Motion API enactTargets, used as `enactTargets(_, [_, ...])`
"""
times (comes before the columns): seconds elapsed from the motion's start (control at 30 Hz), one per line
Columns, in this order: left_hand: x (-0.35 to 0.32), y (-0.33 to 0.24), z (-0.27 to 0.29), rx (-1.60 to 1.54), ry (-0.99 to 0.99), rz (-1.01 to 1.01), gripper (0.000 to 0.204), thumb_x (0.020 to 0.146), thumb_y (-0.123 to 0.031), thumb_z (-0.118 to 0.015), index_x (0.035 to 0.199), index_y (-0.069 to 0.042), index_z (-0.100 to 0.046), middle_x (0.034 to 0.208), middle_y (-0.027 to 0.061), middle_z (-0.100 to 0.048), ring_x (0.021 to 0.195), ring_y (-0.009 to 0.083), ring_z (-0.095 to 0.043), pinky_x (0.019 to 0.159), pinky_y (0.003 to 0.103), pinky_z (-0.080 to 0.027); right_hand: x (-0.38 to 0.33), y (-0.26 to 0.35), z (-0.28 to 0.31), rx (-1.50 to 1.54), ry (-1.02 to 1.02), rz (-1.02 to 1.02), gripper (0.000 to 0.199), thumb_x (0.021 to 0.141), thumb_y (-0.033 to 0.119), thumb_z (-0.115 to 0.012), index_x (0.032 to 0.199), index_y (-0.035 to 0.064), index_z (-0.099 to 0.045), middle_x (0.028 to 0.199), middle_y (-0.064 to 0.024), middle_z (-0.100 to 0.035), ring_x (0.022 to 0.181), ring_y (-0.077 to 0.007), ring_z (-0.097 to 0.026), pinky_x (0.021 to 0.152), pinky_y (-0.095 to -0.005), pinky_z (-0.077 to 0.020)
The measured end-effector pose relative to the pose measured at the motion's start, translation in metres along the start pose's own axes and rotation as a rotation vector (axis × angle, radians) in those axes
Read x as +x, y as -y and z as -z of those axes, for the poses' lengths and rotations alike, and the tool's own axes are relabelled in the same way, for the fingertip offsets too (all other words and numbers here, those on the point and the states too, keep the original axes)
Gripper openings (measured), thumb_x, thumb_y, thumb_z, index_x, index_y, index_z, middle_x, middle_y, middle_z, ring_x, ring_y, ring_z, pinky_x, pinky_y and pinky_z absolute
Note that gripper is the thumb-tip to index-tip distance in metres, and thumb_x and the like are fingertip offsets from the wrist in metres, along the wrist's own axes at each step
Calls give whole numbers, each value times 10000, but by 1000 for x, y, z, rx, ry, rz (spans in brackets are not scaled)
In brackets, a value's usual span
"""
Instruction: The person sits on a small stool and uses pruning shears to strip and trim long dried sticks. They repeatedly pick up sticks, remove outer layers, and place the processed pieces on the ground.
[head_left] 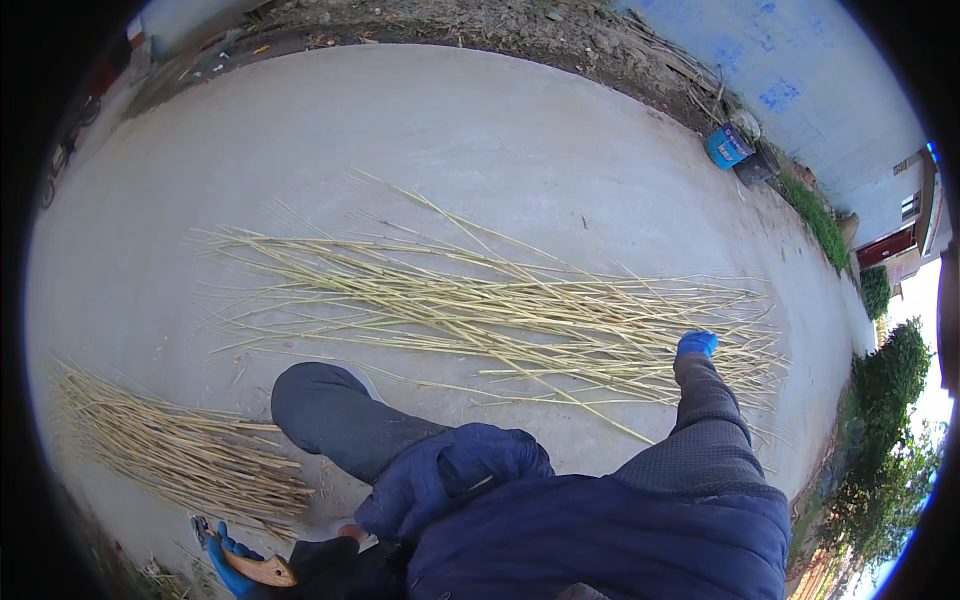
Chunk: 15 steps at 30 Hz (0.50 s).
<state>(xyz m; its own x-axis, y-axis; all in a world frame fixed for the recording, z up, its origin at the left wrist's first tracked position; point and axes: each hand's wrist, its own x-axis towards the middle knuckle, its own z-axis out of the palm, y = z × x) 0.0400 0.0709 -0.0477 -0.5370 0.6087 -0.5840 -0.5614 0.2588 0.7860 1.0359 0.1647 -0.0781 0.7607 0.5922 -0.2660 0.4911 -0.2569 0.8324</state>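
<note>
Long, thin yellow-green stalks (520, 315) lie in a loose, crisscrossed heap across the concrete in front of me. My right hand (697, 344), in a blue glove, reaches to the right part of this heap. Its fingers look closed round stalks there, though the glove's back hides most of the grip. Low at the left, my left hand (231, 566), also blue-gloved, is wrapped round a tool with a curved wooden handle (268, 570) and a small metal head; its exact kind does not show. Beside that hand lies a tidier pile of browner cut stalks (190, 445).
My bent left knee (325, 400) rises between the two piles. At the far right, a blue bucket (727, 147) and a dark bucket (757, 165) stand by a pale wall (810, 80). Dirt and debris (480, 30) border the concrete at the back.
</note>
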Motion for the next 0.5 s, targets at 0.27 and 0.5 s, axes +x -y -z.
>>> enactTargets(0.27, [-56,-1,-27,-105,9,-34,338,947,-284,-596,1142,-8,-601,794,48,-641,602,119,-566,518,248,-489,-45,184,243,198,-620,700,379,832,353,-623,1151,149,-634,1086,-85,-679,1008,-264,-640,830,-424,-465])
enactTargets(0.5, [-66,-10,-55,240,19,-163,335,960,-229,-566,1121,56,-636,787,139,-686,633,194,-670,561,298,-566,-329,345,528,1128,-566,2039,382,891,268,-650,1200,47,-622,1090,-170,-673,981,-253,-667,874,-368,-512])
